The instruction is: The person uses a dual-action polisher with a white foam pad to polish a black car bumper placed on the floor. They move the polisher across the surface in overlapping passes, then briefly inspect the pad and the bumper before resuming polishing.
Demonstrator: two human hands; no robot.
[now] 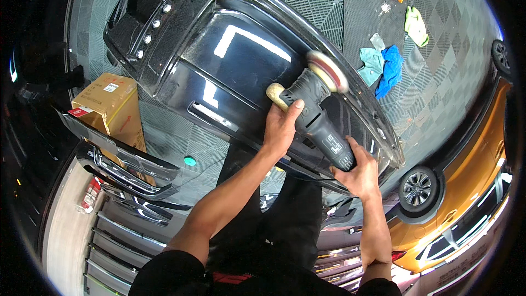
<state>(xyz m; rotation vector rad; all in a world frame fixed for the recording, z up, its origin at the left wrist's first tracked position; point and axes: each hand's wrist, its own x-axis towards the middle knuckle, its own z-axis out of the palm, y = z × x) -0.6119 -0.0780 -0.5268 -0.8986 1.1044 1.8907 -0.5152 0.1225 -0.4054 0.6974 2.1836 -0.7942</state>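
Currently, both hands grip a dark polisher [319,123] whose long axis runs from 5 o'clock up to 11. The left hand [281,127] closes about its front end, beside a pale knob [275,93], with its fingers mostly hidden; the right hand [360,171] curls snugly around the rear. The round pad [327,72] lies toward 1 o'clock from the left hand, the nearer one, and 11 from the right, over the glossy black panel [246,68]'s edge; whether they touch, I cannot tell.
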